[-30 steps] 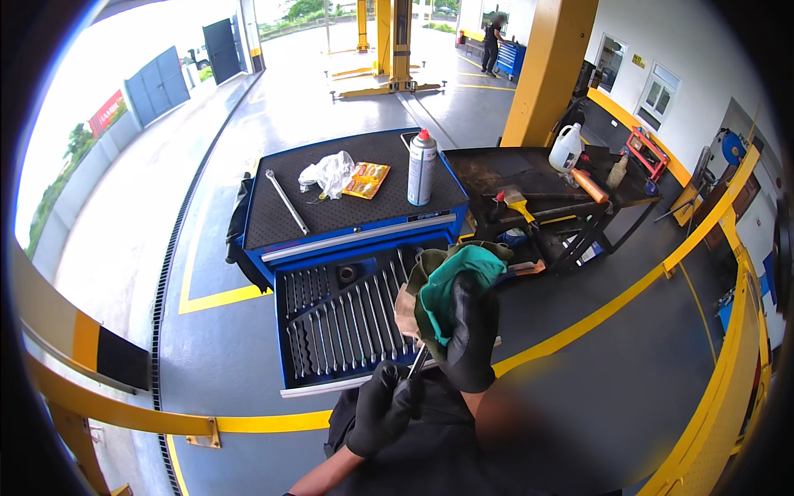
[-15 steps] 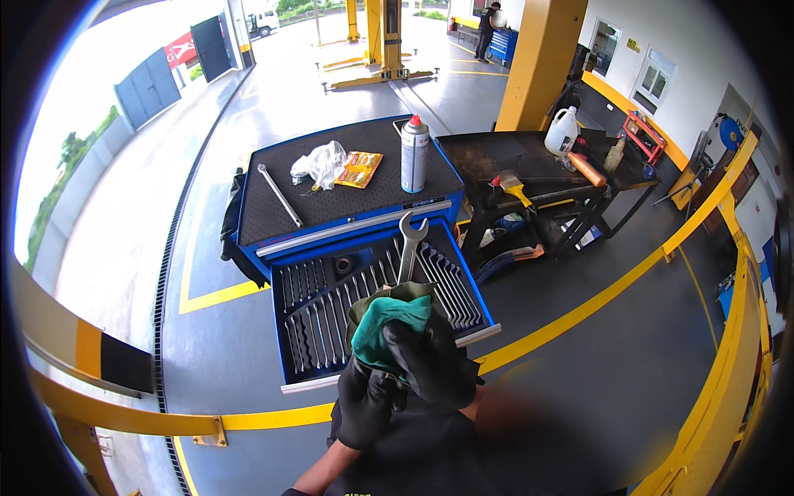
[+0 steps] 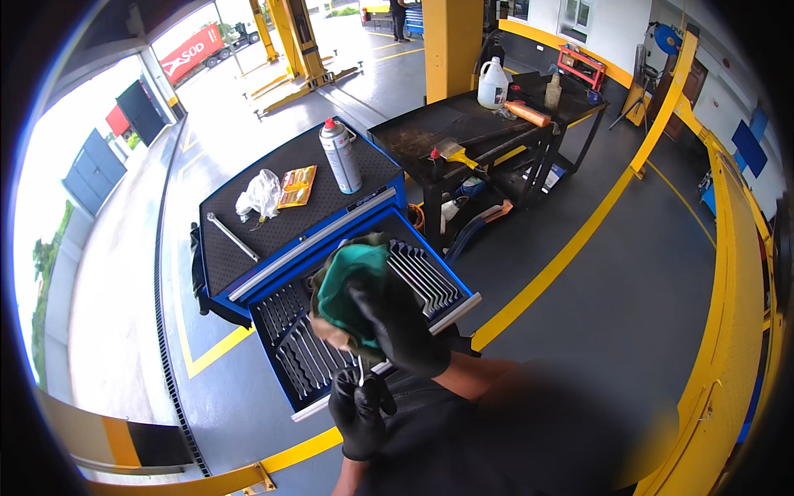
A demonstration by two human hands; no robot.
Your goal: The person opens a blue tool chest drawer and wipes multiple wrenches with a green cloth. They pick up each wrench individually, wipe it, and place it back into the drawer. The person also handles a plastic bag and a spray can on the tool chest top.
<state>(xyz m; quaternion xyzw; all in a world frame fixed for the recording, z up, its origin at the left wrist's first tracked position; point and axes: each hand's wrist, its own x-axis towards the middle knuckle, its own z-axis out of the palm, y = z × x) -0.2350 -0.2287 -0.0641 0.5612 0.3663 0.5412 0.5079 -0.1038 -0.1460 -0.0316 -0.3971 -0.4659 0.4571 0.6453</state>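
My right hand (image 3: 399,324), in a black glove, is closed round a green and olive cloth (image 3: 346,281) bunched over the upper part of a wrench. Below the cloth a short piece of the wrench's shank (image 3: 361,372) shows. My left hand (image 3: 359,415), gloved in black too, grips the wrench's lower end; its open jaw is hidden by the cloth. Behind both hands a pulled-out drawer (image 3: 303,407) of the blue tool cabinet holds rows of wrenches, with offset ring wrenches (image 3: 423,277) on the right side.
On the cabinet's black top (image 3: 285,227) lie a long wrench (image 3: 232,237), a clear plastic bag (image 3: 260,195) and a yellow packet (image 3: 297,187), beside a spray can (image 3: 341,156). The dark workbench (image 3: 413,136) carries a brush (image 3: 456,153) and a white jug (image 3: 493,84). Yellow rails (image 3: 711,331) flank me.
My right hand and the cloth have moved up the wrench, covering its open jaw. My left hand has parted from the right and stays low on the wrench. The view has turned right.
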